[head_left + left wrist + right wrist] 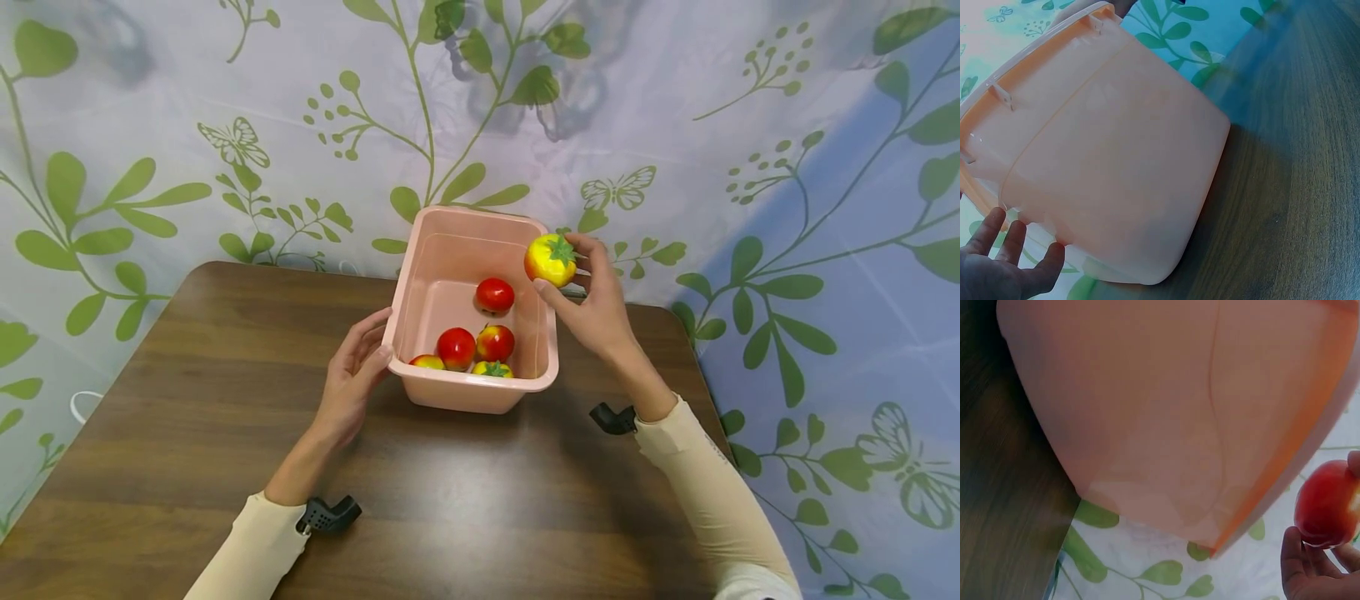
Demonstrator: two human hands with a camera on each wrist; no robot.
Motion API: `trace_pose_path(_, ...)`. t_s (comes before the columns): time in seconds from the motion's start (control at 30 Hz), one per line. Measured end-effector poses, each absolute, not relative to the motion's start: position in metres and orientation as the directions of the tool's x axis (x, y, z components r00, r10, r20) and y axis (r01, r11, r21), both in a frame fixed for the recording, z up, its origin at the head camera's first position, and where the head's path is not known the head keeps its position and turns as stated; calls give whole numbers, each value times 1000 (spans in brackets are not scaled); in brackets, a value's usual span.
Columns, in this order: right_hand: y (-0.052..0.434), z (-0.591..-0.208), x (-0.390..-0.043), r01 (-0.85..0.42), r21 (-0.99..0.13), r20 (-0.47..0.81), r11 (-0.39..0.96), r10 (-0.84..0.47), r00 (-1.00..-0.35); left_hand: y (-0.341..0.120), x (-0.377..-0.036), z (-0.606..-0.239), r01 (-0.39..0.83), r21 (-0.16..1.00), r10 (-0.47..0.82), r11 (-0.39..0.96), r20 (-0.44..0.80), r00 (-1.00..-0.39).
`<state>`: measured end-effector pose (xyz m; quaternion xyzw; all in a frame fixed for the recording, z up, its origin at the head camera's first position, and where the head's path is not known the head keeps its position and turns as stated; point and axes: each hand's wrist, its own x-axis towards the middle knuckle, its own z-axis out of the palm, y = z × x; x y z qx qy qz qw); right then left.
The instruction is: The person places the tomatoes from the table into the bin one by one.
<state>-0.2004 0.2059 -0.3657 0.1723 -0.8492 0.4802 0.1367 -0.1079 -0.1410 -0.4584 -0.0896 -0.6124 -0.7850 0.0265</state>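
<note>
Above pink bin (450,392), right hand (592,308) holding yellow tomato (550,260)

No text, label, brand, number or sign can be read in any view: the pink tub (480,392) between the hands, the fruit in it and the leaf-and-butterfly cloth (750,167) beyond the hands carry only plain colour or pattern, no lettering

Two bare hands, cream sleeves, wrist cameras

I see my left hand (352,375) and right hand (592,304) bare, both arms in long, snug cream sleeves ending at the wrist, each wrist carrying a small black camera mount with a perforated face.
</note>
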Motion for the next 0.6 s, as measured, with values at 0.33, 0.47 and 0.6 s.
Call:
trace_pose_path(0.33,203,-376,-198,-369,-797,328,478,-171,-929,-140,-108,-459,143,957,70,-251,165,-984)
trace_pose_path(0.47,205,-376,-196,-360,-799,326,481,-157,-932,-141,-108,-458,137,964,69,-229,156,-985)
trace_pose_path(0.6,208,-377,-195,-362,-805,332,470,-149,-931,-142,-107,-458,134,966,70,-222,152,-986)
